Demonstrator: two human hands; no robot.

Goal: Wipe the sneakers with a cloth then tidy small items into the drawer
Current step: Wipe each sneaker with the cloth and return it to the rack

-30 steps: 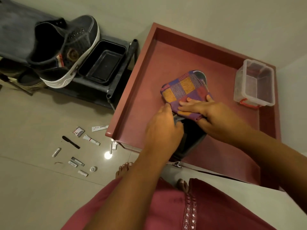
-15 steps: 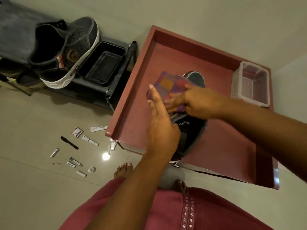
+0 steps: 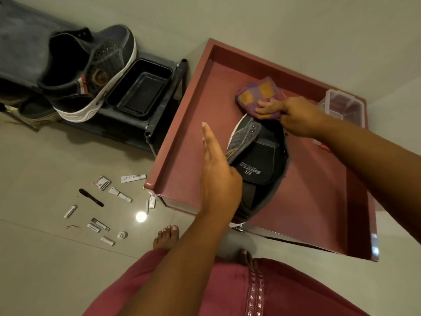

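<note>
Two hands work over a dark sneaker (image 3: 257,165) lying in the red drawer (image 3: 196,133). Right hand (image 3: 293,115) grips the checked cloth (image 3: 257,94) and presses it on the sneaker's toe end. Left hand (image 3: 218,174) has its fingers stretched straight, edge against the shoe's side; whether the thumb hooks the upper is hard to tell. A clear box (image 3: 341,108) sits in the drawer's far corner. Small tubes (image 3: 118,195) lie scattered on the floor (image 3: 45,258), near a second sneaker (image 3: 91,74) on a rack (image 3: 159,117).

Pale tiled floor (image 3: 45,258) reflects a bright ceiling light (image 3: 141,216); a dark metal rack (image 3: 164,106) stands against the plain wall (image 3: 273,23).
</note>
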